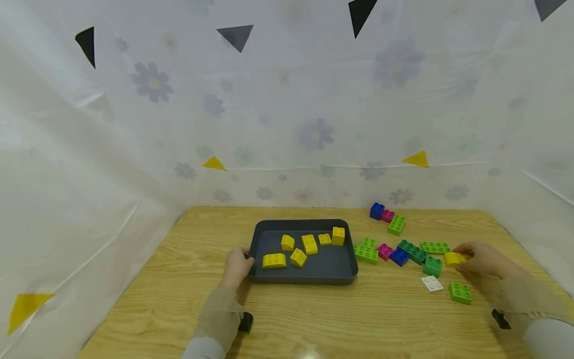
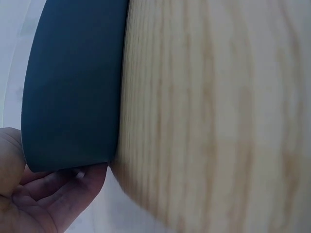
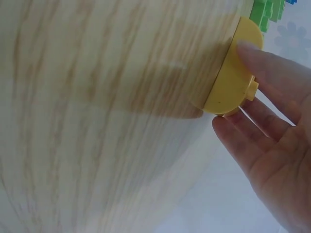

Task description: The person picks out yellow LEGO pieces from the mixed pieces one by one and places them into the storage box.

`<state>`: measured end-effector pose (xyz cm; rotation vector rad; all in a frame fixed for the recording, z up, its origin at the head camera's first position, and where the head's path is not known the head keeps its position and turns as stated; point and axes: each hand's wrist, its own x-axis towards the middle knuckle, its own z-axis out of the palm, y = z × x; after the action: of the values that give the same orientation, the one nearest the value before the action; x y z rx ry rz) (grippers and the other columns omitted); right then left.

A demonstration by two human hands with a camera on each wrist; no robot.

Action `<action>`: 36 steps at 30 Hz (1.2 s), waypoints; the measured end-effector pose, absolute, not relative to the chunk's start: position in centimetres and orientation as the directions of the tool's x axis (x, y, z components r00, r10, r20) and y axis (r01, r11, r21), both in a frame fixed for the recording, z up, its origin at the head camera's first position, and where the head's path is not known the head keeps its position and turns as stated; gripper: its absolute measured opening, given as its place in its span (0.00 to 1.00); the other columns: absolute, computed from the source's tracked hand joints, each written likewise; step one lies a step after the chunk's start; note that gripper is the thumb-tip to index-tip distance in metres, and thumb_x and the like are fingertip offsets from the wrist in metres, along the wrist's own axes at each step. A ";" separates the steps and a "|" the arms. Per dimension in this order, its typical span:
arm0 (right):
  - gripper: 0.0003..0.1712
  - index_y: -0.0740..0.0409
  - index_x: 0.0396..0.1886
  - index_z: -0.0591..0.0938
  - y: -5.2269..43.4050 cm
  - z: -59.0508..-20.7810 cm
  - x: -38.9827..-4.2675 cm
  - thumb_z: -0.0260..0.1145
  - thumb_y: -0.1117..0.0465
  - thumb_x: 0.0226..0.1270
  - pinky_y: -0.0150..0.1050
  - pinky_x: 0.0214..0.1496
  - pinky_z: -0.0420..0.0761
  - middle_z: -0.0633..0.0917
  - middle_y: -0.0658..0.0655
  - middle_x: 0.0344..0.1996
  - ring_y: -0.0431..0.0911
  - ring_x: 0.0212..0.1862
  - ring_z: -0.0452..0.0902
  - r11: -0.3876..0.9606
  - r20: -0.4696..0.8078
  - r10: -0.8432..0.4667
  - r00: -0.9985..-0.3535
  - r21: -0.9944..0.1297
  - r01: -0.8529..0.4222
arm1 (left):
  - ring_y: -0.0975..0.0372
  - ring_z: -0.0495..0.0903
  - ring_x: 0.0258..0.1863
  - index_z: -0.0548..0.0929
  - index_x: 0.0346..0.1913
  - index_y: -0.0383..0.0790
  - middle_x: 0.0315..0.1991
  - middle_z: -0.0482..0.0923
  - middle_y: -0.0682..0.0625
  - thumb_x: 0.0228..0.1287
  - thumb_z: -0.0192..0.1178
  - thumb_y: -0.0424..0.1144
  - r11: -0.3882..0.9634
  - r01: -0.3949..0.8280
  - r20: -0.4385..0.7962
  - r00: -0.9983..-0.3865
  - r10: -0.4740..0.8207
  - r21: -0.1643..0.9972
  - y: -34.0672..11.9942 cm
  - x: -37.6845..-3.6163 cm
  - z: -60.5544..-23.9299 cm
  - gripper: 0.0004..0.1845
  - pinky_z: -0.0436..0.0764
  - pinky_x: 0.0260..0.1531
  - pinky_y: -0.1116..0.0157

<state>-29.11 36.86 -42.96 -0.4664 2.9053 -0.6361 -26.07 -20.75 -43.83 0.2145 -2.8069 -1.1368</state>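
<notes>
A dark grey tray lies on the table with several yellow bricks in it, among them an arched brick at its front left. My left hand holds the tray's left end; in the left wrist view the thumb is at the rim and the fingers curl against the end wall. At the far right, my right hand pinches a yellow rounded brick between thumb and fingers. That brick's flat side is at the tabletop, beside a flat light green brick.
Right of the tray lie loose bricks: a light green pair, a pink one, a blue one, dark green ones, a white one and a light green one. Another blue brick sits near the back edge.
</notes>
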 end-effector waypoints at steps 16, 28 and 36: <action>0.25 0.80 0.43 0.75 36.9 -43.0 -29.0 0.69 0.65 0.49 0.55 0.41 0.75 0.78 0.75 0.38 0.65 0.41 0.74 0.863 -0.073 -0.322 -0.944 -0.433 -0.261 | 0.46 0.78 0.42 0.76 0.47 0.18 0.44 0.76 0.28 0.55 0.54 0.25 0.706 -0.119 0.010 -0.984 -0.175 0.698 -20.6 -25.8 -43.5 0.17 0.80 0.35 0.59; 0.25 0.79 0.43 0.76 36.6 -41.2 -29.1 0.70 0.64 0.49 0.57 0.41 0.74 0.77 0.76 0.39 0.68 0.42 0.72 0.873 -0.111 -0.341 -0.933 -0.406 -0.271 | 0.45 0.77 0.43 0.76 0.47 0.18 0.44 0.76 0.28 0.55 0.54 0.25 0.705 -0.111 0.015 -0.985 -0.169 0.700 -20.6 -25.9 -43.6 0.16 0.79 0.37 0.57; 0.27 0.81 0.45 0.74 35.5 -39.1 -29.5 0.69 0.65 0.50 0.55 0.41 0.76 0.77 0.76 0.41 0.68 0.43 0.72 0.849 -0.105 -0.388 -0.915 -0.426 -0.311 | 0.46 0.77 0.43 0.76 0.47 0.18 0.44 0.76 0.29 0.55 0.54 0.25 0.701 -0.118 0.007 -0.985 -0.173 0.704 -20.7 -26.1 -43.6 0.17 0.80 0.37 0.58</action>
<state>-29.46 35.55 -39.09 -0.5423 2.8386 -0.6076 -26.06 -20.67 -43.57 0.2422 -2.8299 -1.1633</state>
